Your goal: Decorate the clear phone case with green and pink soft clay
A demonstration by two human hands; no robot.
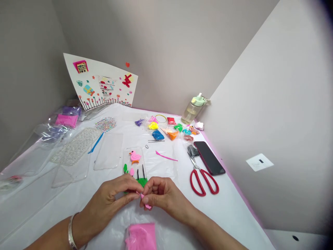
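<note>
One white-covered table (229,222) bears the working spread; places are read from the decorated transparent case (127,158), as the wearer faces it. Beyond the case and to its left stands a poster (102,83) with small coloured motifs. Two bare hands meet at the case's near end, hiding part of it. Left hand (114,194): thumb and index pinch the thin tip of a pink clay piece (148,207). Right hand (163,194): thumb and index press on the thicker part, other fingers curled in. Right of the case: red-handled scissors (198,169) and, just beyond them, a dark phone (209,158). Left of the case: a second transparent case (108,152), no decoration seen on it. Nearer the wearer than the case: a bagged pink clay block (142,236). On the case: a pink duck (135,157) toward the far end, a green grassy patch (142,182) toward the hands, two dark stems (143,171) above it, a green leaf (125,168) and a pink bud (131,172) to their left. Smallest, the pinched piece sits between the hands at the case's near end; contact with the case cannot be told. Progress, as judged: duck, grass, leaf and bud look done; stems appear bare at their tops, pink piece not yet placed, so work seems well advanced but unfinished.
</note>
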